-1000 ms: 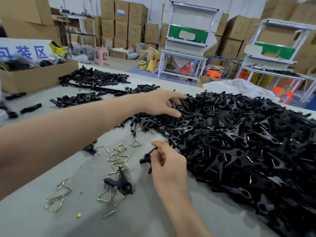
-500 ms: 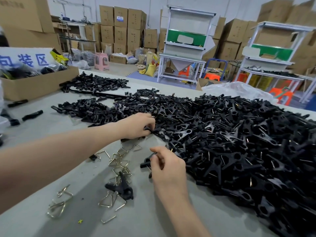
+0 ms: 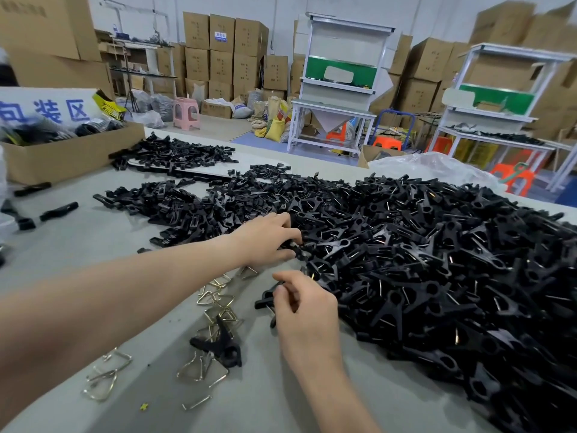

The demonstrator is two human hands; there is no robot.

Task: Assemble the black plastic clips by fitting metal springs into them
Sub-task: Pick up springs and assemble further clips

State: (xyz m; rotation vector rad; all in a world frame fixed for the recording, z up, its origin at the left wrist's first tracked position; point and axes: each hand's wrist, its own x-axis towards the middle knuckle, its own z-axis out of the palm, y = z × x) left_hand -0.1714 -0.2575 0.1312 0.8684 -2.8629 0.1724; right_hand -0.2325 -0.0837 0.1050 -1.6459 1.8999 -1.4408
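Note:
A big heap of black plastic clips (image 3: 437, 270) covers the right half of the grey table (image 3: 78, 245). My left hand (image 3: 265, 239) lies at the heap's near-left edge, its curled fingers pinching a black clip piece (image 3: 295, 250). Just below it, my right hand (image 3: 306, 310) grips another black clip (image 3: 263, 300) that sticks out to the left of my fingers. Several loose triangular metal springs (image 3: 218, 303) lie on the table left of my right hand, with a lone black clip (image 3: 220, 346) among them.
Flatter piles of black clip parts (image 3: 175, 154) spread across the back left of the table. A cardboard box (image 3: 68, 154) of black parts stands at the far left. A clear plastic bag (image 3: 431, 170) lies behind the heap. More springs (image 3: 106, 376) lie near the front edge.
My left hand has pulled back from the far part of the heap to its near edge and curled onto a clip piece. My right hand has stayed put, still holding its clip.

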